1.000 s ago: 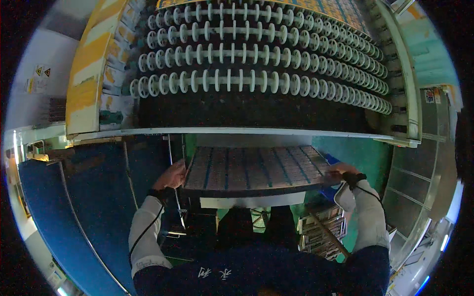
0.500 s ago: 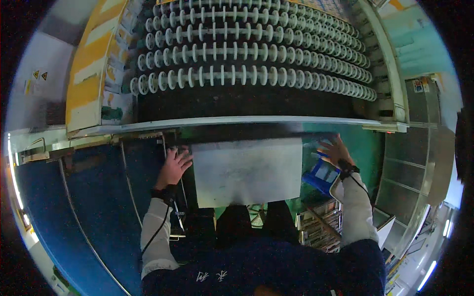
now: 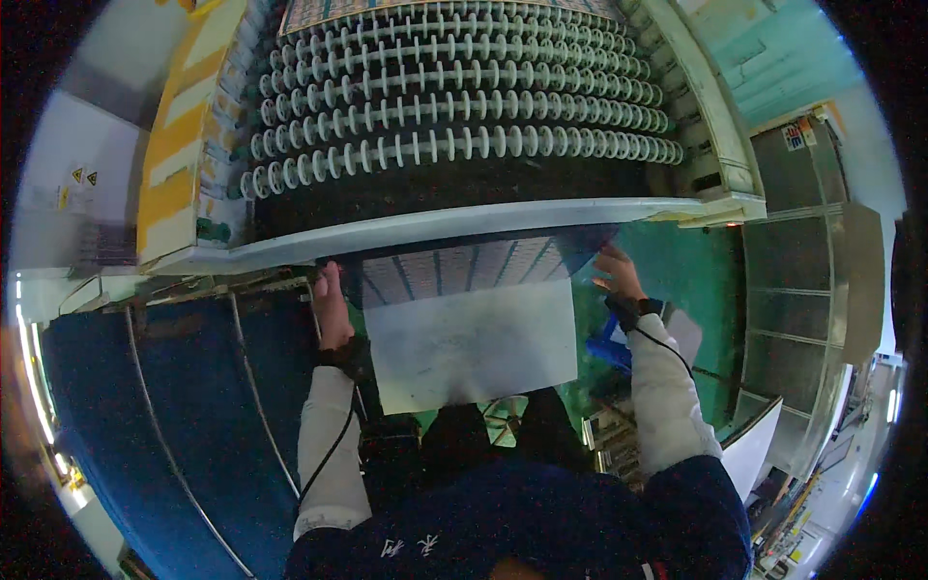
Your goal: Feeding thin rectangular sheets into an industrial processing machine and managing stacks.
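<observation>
A dark-edged flat panel point(image 3: 454, 266) with rows of copper-coloured patterning, like a circuit board panel, is tilted between my hands, just in front of the roller machine's front rail. My left hand point(image 3: 332, 307) is closed at its left edge, thumb side upward. At the right edge my right hand point(image 3: 619, 275) grips with bent fingers; the fingertips are partly hidden. Below and nearer to me lies a plain whitish rectangular sheet point(image 3: 474, 343), partly covered by the panel's lower edge.
Ahead is a conveyor with rows of white roller wheels point(image 3: 464, 145) behind a pale front rail point(image 3: 464, 215). Another patterned panel point(image 3: 338, 10) lies at its far end. A blue rack with metal rods point(image 3: 193, 387) stands left. A blue container point(image 3: 609, 348) and metal-framed cabinet point(image 3: 793, 290) are right.
The panel, earlier a thin dark strip, now shows its patterned face. My right hand has shifted left and closed from spread fingers; my left fingers have closed too. The view has turned slightly.
</observation>
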The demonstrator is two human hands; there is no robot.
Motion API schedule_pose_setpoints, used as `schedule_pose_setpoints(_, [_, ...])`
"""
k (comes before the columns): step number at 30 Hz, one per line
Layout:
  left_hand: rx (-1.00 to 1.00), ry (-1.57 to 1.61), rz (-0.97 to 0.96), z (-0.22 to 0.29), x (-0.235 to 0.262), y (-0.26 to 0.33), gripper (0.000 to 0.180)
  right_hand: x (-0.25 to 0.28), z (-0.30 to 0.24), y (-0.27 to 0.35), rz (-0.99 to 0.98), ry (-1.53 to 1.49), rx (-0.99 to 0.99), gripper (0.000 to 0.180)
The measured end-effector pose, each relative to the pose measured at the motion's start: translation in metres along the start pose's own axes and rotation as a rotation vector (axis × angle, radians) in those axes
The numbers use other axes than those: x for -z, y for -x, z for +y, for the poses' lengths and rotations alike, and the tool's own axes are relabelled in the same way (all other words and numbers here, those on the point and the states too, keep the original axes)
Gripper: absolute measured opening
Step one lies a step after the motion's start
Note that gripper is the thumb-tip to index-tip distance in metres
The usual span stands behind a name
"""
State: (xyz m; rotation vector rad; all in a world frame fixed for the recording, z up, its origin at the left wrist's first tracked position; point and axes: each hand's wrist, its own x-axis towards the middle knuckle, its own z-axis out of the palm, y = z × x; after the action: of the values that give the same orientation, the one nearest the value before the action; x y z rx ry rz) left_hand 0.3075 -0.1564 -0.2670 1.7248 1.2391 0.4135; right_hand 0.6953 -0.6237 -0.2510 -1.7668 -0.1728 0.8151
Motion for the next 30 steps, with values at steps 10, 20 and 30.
schedule_pose_setpoints(10, [0.111,0.141,0.207,0.017,-0.019,0.026,0.07,0.028,-0.001,0.005,-0.15,1.293,0.71,0.039])
schedule_pose_setpoints(20, [-0.086,0.195,0.165,-0.036,-0.008,0.066,0.054,0.05,0.017,0.018,-0.117,0.529,0.402,0.036])
schedule_pose_setpoints(30, [0.235,0.258,-0.028,-0.007,0.013,0.108,0.054,0.01,-0.065,0.07,0.321,1.082,0.218,0.047])
